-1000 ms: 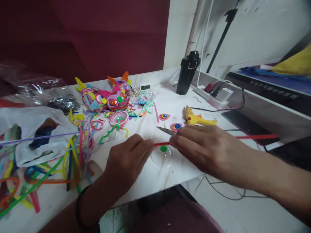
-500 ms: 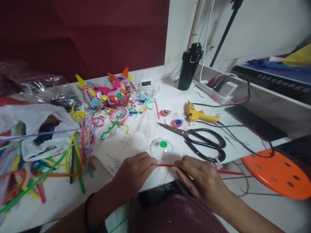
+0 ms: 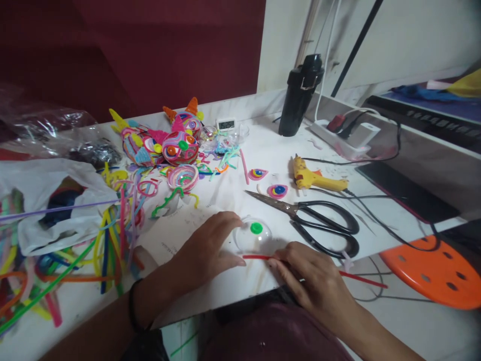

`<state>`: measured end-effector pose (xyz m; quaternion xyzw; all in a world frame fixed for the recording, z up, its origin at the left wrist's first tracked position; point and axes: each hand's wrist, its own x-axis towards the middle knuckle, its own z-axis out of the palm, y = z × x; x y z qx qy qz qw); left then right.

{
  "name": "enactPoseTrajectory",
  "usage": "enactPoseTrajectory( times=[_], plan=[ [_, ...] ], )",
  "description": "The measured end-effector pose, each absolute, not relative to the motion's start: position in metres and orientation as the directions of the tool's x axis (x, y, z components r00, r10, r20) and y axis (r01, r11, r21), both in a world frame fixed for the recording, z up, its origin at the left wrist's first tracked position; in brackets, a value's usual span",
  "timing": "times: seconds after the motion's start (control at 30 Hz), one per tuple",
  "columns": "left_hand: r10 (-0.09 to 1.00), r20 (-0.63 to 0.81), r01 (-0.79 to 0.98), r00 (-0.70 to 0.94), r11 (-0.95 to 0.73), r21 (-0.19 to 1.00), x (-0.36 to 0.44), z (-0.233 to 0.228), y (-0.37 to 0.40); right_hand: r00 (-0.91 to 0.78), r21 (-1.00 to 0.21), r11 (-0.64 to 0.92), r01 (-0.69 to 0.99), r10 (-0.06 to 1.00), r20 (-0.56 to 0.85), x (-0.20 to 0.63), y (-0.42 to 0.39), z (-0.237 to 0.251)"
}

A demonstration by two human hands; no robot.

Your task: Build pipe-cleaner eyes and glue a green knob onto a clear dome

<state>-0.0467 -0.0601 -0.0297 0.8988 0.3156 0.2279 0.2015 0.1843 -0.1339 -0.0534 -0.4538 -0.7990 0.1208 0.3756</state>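
A red pipe cleaner (image 3: 363,279) runs through the closed fingers of my right hand (image 3: 310,273), its short end poking out to the left and its long end to the right. My left hand (image 3: 208,245) has thumb and fingers spread apart, the thumb close to the short end. Just beyond the fingers lies a clear plastic dome (image 3: 265,241) with a green coil (image 3: 256,228) on it. Black-handled scissors (image 3: 276,203) rest behind my right hand, blades pointing left. Two eye-shaped pieces (image 3: 278,190) in pink, yellow and blue lie past the blades.
Loose pipe cleaners (image 3: 108,245) and a white plastic bag (image 3: 75,170) crowd the left. Colourful coiled figures (image 3: 180,148) stand at the back. A yellow glue gun (image 3: 319,180), black bottle (image 3: 300,100), power strip (image 3: 338,138) and phone (image 3: 409,193) are right. An orange stool (image 3: 432,273) stands below.
My left hand has let go of the red pipe cleaner, opened and moved slightly up and left towards the dome. My right hand still grips the pipe cleaner. The view has shifted a little.
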Motion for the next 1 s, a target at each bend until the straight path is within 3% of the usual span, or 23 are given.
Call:
enactPoseTrajectory(
  times=[0.17,0.3,0.5,0.67,0.87,1.0],
  plan=[
    [0.683,0.255,0.498,0.685,-0.694,0.52,-0.049,-0.03,-0.057,-0.321,-0.487,0.584,0.65,0.791,0.52,0.185,-0.134,-0.049],
    [0.749,0.258,0.567,0.611,-0.641,0.518,-0.062,-0.018,-0.053,-0.363,-0.372,0.638,0.674,0.725,0.585,0.201,-0.125,-0.033],
    [0.844,0.345,0.724,0.411,-0.532,0.439,-0.096,-0.001,-0.029,-0.571,-0.052,0.784,0.618,0.494,0.656,0.214,-0.06,0.011],
    [0.9,0.389,0.847,0.197,-0.356,0.394,-0.126,0.017,0.0,-0.751,0.153,0.85,0.505,0.344,0.564,0.179,0.013,0.034],
    [0.872,0.44,0.858,0.213,-0.382,0.343,-0.124,0.023,0.017,-0.855,0.033,0.929,0.37,0.326,0.403,0.127,0.071,0.02],
    [0.823,0.478,0.788,0.307,-0.502,0.357,-0.106,0.015,0.012,-0.805,-0.1,0.859,0.502,0.507,0.307,0.148,0.092,0.021]
  ],
)
